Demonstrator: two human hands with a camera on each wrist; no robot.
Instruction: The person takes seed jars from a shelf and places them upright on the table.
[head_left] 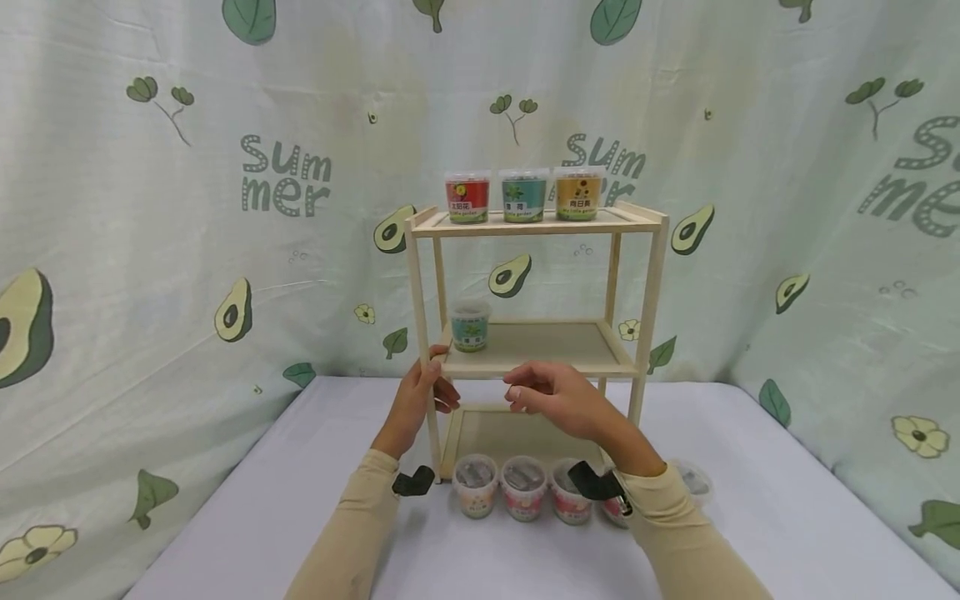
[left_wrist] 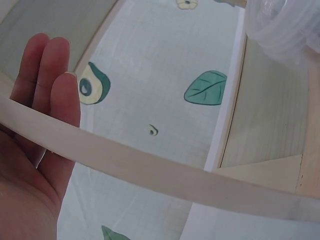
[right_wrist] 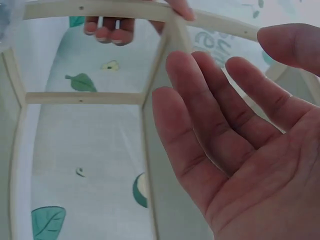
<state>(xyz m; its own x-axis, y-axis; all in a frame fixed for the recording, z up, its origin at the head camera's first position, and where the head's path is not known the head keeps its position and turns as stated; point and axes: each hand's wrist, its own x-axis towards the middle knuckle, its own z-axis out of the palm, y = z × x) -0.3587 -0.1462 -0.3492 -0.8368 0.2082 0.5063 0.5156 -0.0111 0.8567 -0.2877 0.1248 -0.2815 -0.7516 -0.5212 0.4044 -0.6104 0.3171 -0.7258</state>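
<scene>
A light wooden three-tier shelf rack [head_left: 540, 367] stands on the table. My left hand [head_left: 420, 396] holds its left front post at the middle tier, and some fingers [left_wrist: 57, 85] reach past the wood. In the right wrist view those fingertips [right_wrist: 112, 34] show below a rail. My right hand [head_left: 558, 400] hovers before the rack, just under the middle tier's front edge; its palm is empty and its fingers curve loosely. A lidded plastic cup with a teal label [head_left: 470, 327] sits at the middle tier's left end, above my left hand.
Up on the top tier are cups with red [head_left: 467, 200], teal [head_left: 523, 198] and yellow [head_left: 577, 196] labels. Several lidded cups [head_left: 522, 487] line the table before the rack, partly behind my right forearm. Another lid [head_left: 692, 477] shows at right. A printed curtain [head_left: 337, 275] hangs behind.
</scene>
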